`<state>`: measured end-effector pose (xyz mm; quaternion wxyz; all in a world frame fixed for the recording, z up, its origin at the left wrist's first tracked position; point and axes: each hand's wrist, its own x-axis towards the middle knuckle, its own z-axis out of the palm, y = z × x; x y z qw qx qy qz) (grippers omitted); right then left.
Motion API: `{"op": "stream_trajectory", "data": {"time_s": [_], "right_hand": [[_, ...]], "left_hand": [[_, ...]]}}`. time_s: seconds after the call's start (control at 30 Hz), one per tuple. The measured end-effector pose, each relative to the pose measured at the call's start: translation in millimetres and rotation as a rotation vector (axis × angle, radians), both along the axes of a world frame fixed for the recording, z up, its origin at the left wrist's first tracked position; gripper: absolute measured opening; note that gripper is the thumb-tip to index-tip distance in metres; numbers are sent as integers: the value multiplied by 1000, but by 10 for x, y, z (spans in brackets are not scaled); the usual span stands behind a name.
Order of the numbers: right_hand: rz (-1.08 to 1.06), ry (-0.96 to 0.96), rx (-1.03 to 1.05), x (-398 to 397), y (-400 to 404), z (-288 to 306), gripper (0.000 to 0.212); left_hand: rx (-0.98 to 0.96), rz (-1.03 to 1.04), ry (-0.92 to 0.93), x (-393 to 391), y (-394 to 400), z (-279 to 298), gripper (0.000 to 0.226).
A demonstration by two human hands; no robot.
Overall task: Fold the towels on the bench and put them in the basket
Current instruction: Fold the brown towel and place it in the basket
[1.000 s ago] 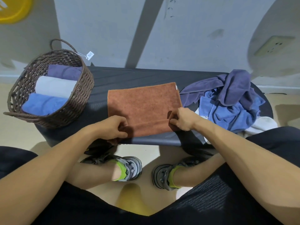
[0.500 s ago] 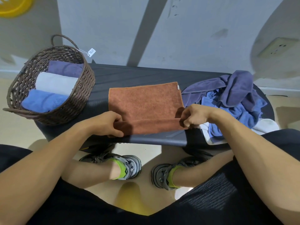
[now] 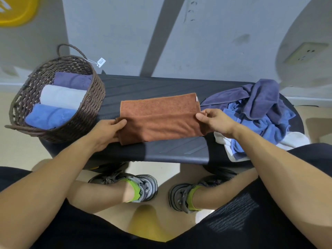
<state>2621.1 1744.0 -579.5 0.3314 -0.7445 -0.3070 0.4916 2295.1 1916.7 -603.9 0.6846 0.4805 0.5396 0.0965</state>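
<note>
At the left end of the dark surface (image 3: 143,87) a woven basket (image 3: 89,112) is seen, already holding three rolled towels, well apart from the work in hand. The rust-brown towel (image 3: 161,121) is laid at the middle of the surface, its long axis running left to right, with the near edge turned over toward the wall. Its left end is pinched in the grip of the left hand (image 3: 107,130), its right end in the grip of the right hand (image 3: 213,121), each clamped on cloth. The fold is judged about half made. The basket lies nearer the left hand. A heap of unfolded blue towels (image 3: 260,112) is left at the right.
</note>
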Motion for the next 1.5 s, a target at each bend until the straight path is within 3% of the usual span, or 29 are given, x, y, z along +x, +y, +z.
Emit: {"op": "stream_trajectory", "data": {"time_s": [0.1, 0.23, 0.37, 0.53, 0.77, 0.87, 0.97, 1.07, 1.23, 1.5], "right_hand": [[16, 48, -100, 19, -31, -64, 33], [23, -52, -102, 24, -21, -101, 9], [195, -258, -157, 47, -15, -74, 5], [349, 15, -308, -44, -166, -79, 8], [418, 180, -320, 9, -150, -41, 12], [353, 290, -252, 72, -112, -49, 27], [164, 318, -160, 47, -62, -110, 23], [0, 236, -128, -33, -24, -166, 9], [-98, 80, -123, -129, 6, -194, 13], [-113, -401, -73, -244, 62, -310, 21]], "left_hand": [[-13, 21, 30, 3, -88, -80, 10], [250, -60, 154, 12, -83, -117, 17], [405, -185, 283, 3, -74, -75, 20], [194, -395, 360, -111, -31, 42, 23], [11, -388, 268, -217, 85, 129, 18], [8, -266, 139, -230, 181, 112, 18], [2, -37, 40, -181, 216, 12, 17], [-1, 14, 54, -118, 161, -124, 10], [315, 11, 209, -56, 185, -301, 7], [389, 52, 303, -43, 251, -436, 9]]}}
